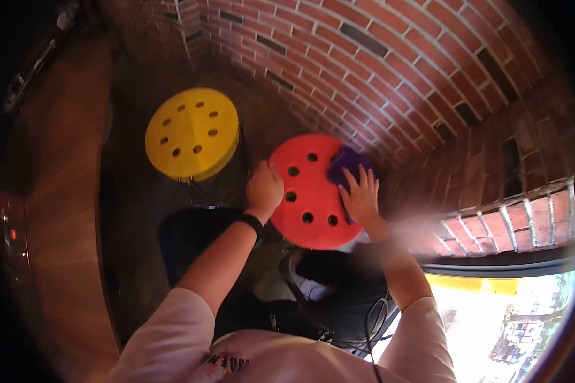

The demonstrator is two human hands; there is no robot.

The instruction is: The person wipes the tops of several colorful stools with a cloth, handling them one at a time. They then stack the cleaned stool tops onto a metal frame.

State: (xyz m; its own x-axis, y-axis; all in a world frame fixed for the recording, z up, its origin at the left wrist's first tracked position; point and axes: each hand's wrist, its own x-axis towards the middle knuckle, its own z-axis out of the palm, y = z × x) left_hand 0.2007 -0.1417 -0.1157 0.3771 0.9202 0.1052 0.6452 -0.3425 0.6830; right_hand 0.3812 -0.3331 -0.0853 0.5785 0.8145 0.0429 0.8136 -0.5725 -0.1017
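A round red stool seat (314, 217) with several dark holes is in front of me. My left hand (266, 189) is closed at the seat's left edge, its fingers curled over the rim. On the right side of the seat lies a purple cloth (344, 161). My right hand (362, 196) rests flat on this cloth with fingers spread, pressing it against the seat. Part of the cloth is hidden under the palm.
A yellow stool (191, 131) with similar holes and metal legs stands to the upper left. A brick wall (390, 70) runs along the right side, with a bright window (479, 319) below it. A wooden surface (64, 210) is at the far left.
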